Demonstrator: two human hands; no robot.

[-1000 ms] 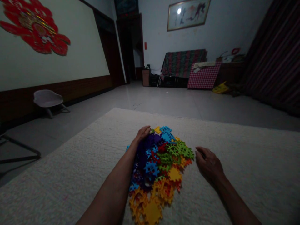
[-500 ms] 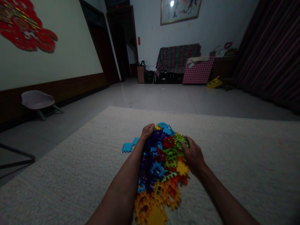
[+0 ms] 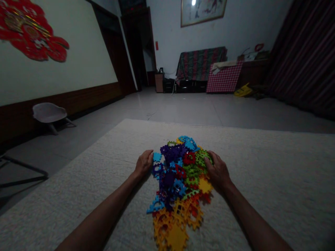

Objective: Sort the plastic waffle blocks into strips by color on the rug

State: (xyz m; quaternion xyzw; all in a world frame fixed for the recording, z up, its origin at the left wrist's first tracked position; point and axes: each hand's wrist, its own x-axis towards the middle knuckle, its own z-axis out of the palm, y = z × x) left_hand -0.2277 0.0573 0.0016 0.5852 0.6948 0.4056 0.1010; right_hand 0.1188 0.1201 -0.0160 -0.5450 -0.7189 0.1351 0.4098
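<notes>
A heap of flat plastic interlocking pieces (image 3: 180, 177) in purple, blue, green, red, orange and yellow lies on a cream rug (image 3: 261, 181). My left hand (image 3: 143, 163) rests on the rug at the heap's left edge, fingers curled against a light blue piece (image 3: 157, 157). My right hand (image 3: 217, 170) lies on the heap's right side, fingers bent over the green pieces (image 3: 201, 157). Neither hand has lifted anything off the rug.
Grey tiled floor (image 3: 183, 108) stretches beyond the rug. A small pale chair (image 3: 49, 114) stands by the left wall, with a dark metal frame (image 3: 23, 172) nearer me. A cloth-covered sofa (image 3: 200, 66) and a checked cover (image 3: 223, 77) stand at the far wall.
My left hand drew back from the far top of the heap to its left edge, beside the stray blue pieces. My right hand came in from the rug onto the heap's right side.
</notes>
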